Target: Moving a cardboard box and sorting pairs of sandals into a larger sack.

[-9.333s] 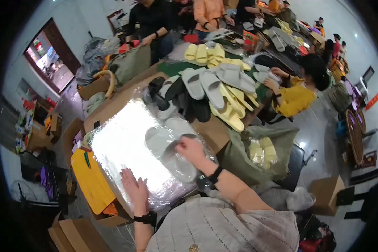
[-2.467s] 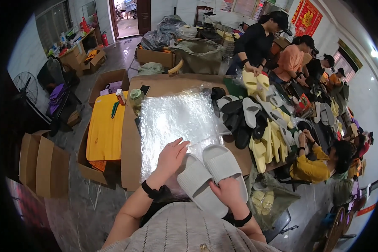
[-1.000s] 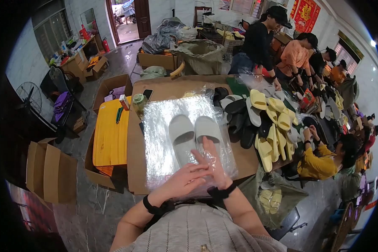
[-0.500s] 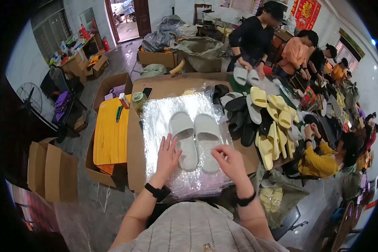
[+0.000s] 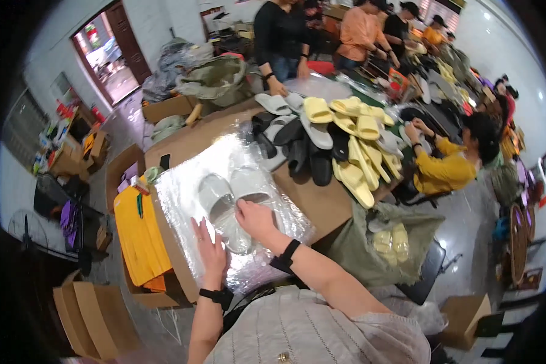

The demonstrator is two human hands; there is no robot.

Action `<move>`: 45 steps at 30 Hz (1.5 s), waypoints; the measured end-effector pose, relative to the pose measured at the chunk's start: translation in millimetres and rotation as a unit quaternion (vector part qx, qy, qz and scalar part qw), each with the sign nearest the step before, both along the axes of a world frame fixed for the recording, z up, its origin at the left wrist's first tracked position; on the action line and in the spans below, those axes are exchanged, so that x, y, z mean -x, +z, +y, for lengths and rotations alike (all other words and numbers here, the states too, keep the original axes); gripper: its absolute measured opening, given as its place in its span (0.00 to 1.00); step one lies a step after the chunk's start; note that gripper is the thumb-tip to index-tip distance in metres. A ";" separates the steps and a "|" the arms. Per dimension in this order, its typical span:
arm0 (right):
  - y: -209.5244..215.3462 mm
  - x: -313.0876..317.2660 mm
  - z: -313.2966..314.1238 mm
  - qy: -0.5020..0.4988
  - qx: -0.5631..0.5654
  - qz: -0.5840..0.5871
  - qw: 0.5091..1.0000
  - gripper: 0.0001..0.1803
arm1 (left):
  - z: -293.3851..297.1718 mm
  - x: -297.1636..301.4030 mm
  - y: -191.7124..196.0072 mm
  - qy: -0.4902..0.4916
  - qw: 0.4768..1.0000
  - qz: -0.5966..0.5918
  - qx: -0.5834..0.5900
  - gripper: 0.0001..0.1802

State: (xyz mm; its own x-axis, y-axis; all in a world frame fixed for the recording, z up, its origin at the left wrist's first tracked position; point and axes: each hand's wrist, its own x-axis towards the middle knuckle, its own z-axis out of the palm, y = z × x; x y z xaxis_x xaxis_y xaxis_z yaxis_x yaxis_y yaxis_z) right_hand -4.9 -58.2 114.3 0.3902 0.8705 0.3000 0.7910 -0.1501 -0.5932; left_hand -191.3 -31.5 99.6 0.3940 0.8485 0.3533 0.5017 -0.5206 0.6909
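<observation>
Two pale grey-white slippers [image 5: 233, 195] lie side by side on a stack of shiny clear plastic bags [image 5: 188, 182] spread over the brown cardboard-covered table [image 5: 315, 203]. My left hand [image 5: 210, 252] rests flat on the plastic at the near edge, just below the left slipper's heel. My right hand [image 5: 255, 219] lies on the heel end of the slippers, fingers on them. Both wrists wear black bands.
A heap of yellow, grey and black slippers [image 5: 340, 139] covers the table's far right. Other people work around it, one in yellow [image 5: 446, 170] seated, others standing behind. An open box with yellow sheets [image 5: 136, 239] stands left; cardboard boxes [image 5: 91, 315] sit on the floor, an olive sack [image 5: 388, 242] right.
The pair of slippers went from my hands down onto the plastic. My hands now sit at their heels, and my view has swung to the right.
</observation>
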 end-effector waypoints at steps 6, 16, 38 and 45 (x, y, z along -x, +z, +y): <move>8.4 -41.3 -52.4 -0.046 -0.089 0.128 0.987 0.09 | -5.0 -2.3 4.1 -0.012 1.000 0.000 0.019 0.30; -105.8 -203.2 -295.2 -0.396 -0.142 0.384 0.822 0.09 | -3.9 -2.0 -8.8 -0.014 0.999 0.047 0.021 0.29; -132.3 -387.8 -199.4 -0.341 0.101 -0.017 0.934 0.40 | -10.2 -3.3 -1.4 0.027 0.995 0.096 -0.029 0.31; -111.0 -415.6 -136.8 -0.295 0.243 -0.050 0.923 0.33 | -9.7 -8.2 2.5 0.028 0.994 0.099 -0.041 0.33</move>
State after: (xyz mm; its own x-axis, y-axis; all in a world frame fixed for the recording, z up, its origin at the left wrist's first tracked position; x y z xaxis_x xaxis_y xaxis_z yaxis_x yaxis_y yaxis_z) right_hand 410.7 -195.0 3.4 0.8304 0.5571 -0.0092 0.5341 -0.8006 -0.2717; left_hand -183.1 -41.1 102.1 0.4163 0.8426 0.3417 0.6533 -0.5386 0.5321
